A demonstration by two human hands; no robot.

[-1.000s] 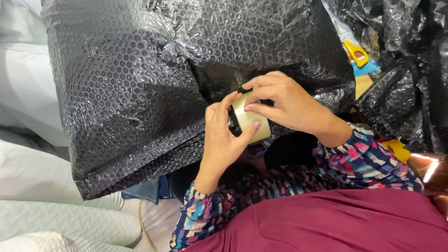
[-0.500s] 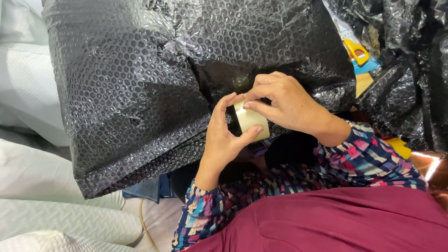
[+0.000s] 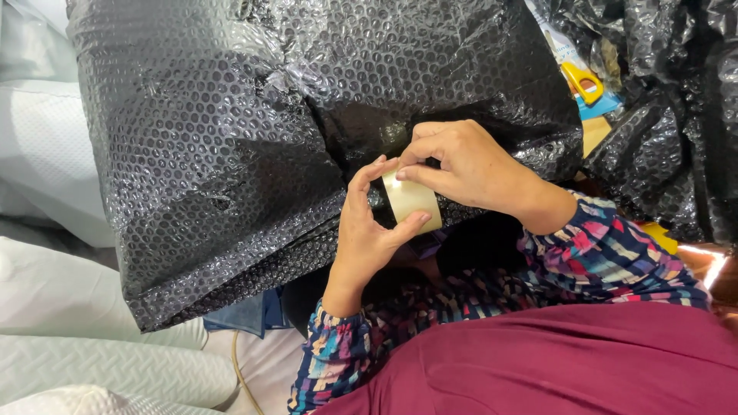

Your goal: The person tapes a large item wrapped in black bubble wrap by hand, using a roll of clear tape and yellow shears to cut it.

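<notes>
A large parcel wrapped in black bubble wrap (image 3: 231,154) fills the middle of the view. At its near edge my left hand (image 3: 367,230) grips a roll of pale yellowish packing tape (image 3: 412,201) between thumb and fingers. My right hand (image 3: 465,165) rests on top of the roll, its fingertips pinching at the tape's upper rim. Both hands sit against the parcel's lower right side. My sleeves are patterned in many colours.
More crumpled black bubble wrap (image 3: 676,115) is heaped at the right. Yellow-handled scissors (image 3: 583,81) on a blue card lie at the upper right. White textured padding (image 3: 69,307) lies at the left and lower left. A maroon garment (image 3: 553,361) covers my lap.
The tape roll has turned slightly in my left hand and my right fingertips have shifted along its upper rim. The parcel has not moved.
</notes>
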